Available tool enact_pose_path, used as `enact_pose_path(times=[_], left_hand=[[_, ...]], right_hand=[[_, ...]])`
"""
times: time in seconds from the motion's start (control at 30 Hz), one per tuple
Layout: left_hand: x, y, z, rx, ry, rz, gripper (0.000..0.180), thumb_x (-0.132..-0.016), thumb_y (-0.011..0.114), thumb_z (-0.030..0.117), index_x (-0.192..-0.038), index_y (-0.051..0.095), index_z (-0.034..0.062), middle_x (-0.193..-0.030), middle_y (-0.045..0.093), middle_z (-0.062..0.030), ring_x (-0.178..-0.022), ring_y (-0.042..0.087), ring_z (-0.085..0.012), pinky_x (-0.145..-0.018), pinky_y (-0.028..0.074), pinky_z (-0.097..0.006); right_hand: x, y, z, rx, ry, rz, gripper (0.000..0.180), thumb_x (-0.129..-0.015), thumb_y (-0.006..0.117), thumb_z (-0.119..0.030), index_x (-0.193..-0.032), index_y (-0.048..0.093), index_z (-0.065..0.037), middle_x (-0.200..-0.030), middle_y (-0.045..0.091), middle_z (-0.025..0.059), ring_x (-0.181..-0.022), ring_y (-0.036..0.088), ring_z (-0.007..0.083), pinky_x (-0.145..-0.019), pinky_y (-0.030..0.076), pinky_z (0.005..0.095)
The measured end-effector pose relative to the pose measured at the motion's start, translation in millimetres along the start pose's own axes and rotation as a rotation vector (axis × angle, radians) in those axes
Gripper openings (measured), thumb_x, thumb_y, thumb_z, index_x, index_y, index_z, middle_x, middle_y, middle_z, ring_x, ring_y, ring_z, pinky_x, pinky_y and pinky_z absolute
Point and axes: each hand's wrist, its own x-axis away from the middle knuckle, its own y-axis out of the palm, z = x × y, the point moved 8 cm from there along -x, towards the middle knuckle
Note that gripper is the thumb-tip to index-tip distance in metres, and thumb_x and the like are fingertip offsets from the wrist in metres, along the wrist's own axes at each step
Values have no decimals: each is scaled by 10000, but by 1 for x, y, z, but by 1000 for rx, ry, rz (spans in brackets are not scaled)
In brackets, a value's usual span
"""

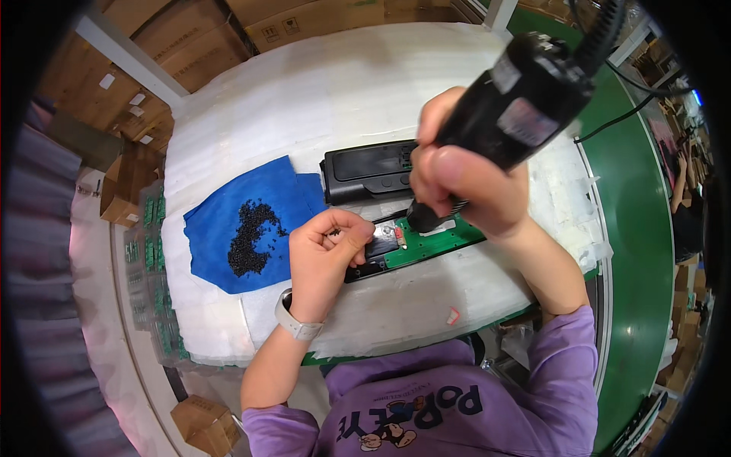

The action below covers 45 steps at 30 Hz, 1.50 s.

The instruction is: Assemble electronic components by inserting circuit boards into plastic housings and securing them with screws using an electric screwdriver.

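Observation:
My right hand (464, 179) grips a black electric screwdriver (506, 114), held tip-down onto a black device shell with a green circuit board (430, 240) in it. My left hand (327, 255) rests on the left end of that shell, its fingers pinched together on small black screws. A pile of small black screws (247, 236) lies on a blue cloth (228, 221) just left of my left hand. A second black plastic housing (365, 171) lies behind the board, partly hidden by my right hand.
The white padded work surface (320, 99) carries everything. A green conveyor belt (643, 228) runs along the right. Trays of green circuit boards (148, 259) stand at the left edge. Cardboard boxes (190, 38) are stacked behind. Another person (685, 206) works at far right.

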Motion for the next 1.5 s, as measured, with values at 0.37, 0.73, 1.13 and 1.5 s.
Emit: enact_pose_path(times=[0.37,0.73,1.13,1.5], left_hand=[[-2,16,-14,58,-40,-121,144,-883,552,108,-884,604,-27,-754,617,-53,-581,543,-58,-525,430,-182],[0,13,-16,62,-70,-109,240,-927,486,214,-837,567,6,-733,584,-35,-573,492,-57,-534,397,-188],[-1,16,-16,102,-29,-130,125,-857,594,109,-916,570,1,-756,579,-8,-614,519,-41,-560,414,-170],[-1,17,-18,48,-37,-139,162,-898,535,139,-902,568,-20,-761,582,-33,-605,516,-52,-565,426,-178]], right_hand=[[0,7,10,16,7,-61,223,-758,600,-109,-875,445,0,-564,481,43,-413,430,94,-391,348,222],[2,20,5,160,-37,-131,190,-654,689,-74,-769,545,-29,-692,529,16,-594,488,62,-522,378,193],[0,15,2,161,-70,-73,215,-678,674,-109,-814,532,-23,-638,533,16,-515,475,44,-477,377,176],[2,20,10,132,35,-132,193,-663,687,-77,-754,522,-32,-641,527,9,-558,482,59,-511,385,192]])
